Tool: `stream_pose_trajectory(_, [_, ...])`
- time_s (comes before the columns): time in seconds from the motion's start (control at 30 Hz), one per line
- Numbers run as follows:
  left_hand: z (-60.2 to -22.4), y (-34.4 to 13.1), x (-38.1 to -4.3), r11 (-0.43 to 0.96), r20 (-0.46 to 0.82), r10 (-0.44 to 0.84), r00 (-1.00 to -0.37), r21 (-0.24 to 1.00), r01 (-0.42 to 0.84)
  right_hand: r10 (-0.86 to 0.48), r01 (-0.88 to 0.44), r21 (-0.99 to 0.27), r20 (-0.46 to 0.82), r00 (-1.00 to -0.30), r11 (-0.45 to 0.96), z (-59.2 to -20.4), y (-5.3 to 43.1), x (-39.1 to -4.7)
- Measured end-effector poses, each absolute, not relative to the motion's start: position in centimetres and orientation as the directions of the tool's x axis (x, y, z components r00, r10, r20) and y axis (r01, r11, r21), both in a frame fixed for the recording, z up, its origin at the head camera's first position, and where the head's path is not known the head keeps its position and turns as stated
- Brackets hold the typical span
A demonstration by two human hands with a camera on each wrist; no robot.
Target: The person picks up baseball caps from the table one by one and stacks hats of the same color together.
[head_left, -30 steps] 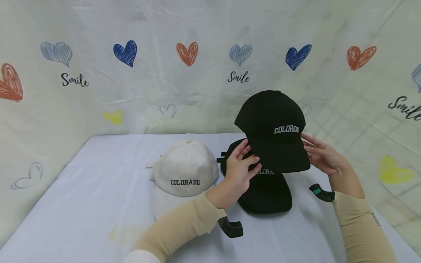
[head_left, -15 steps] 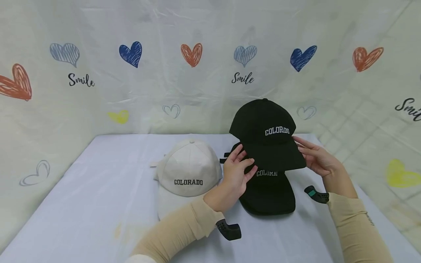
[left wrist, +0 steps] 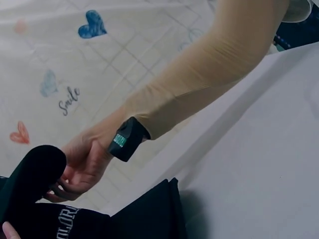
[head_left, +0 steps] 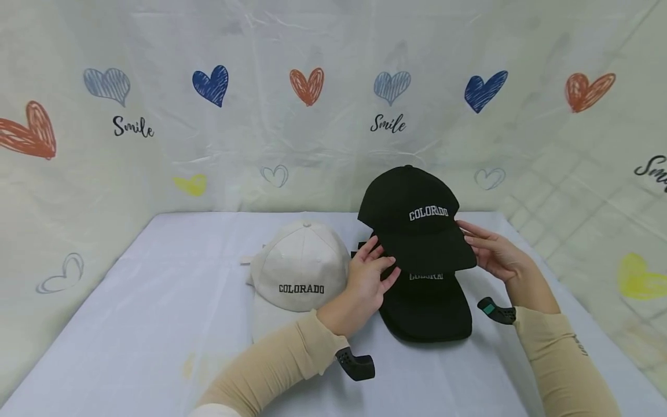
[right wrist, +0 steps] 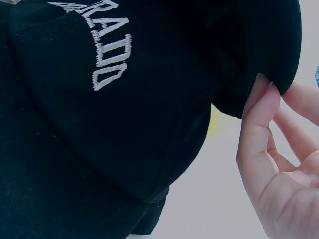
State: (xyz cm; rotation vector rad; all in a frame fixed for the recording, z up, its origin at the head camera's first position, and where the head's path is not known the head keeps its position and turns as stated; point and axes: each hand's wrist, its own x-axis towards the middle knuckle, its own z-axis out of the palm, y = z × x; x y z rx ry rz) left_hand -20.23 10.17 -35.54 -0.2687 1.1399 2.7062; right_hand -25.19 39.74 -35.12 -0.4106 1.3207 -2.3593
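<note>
A black baseball cap [head_left: 406,197] with white COLORADO lettering hangs tilted over a second black cap [head_left: 427,315] on the table. My left hand [head_left: 363,285] pinches the upper cap's brim at its left side; in the left wrist view only a fingertip [left wrist: 10,230] of it shows. At the brim's right edge my right hand [head_left: 495,252] holds on, thumb and fingers pinching the fabric in the right wrist view. The lower cap's crown and part of its lettering are hidden under the upper one. Two layered brim edges [left wrist: 172,186] show below in the left wrist view.
A cream cap [head_left: 299,272] with dark COLORADO lettering lies left of the black caps, its brim partly behind my left forearm. All rest on a white-covered table [head_left: 156,301]. Behind it hangs a pale sheet [head_left: 333,150] printed with hearts and "Smile".
Both hands have carried the upper black cap left and down, closer over the lower black cap. The grips look the same. The head view has shifted slightly.
</note>
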Motion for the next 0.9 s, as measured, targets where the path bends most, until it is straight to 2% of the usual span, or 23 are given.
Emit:
stream_pose_trajectory(0.27, [-35.9, 10.4, -20.2, -0.723, -0.292, 0.099, -0.951, 0.636, -0.270, -0.473, 0.214, -0.851, 0.045, -0.880, -0.479, -35.7, 39.5, -25.2])
stream_pose_trajectory(0.9, [-36.3, 10.1, -20.1, -0.704, -0.333, 0.116, -0.936, 0.637, -0.314, -0.437, 0.283, -0.817, -0.042, -0.898, -0.502, -36.3, 39.3, -24.6])
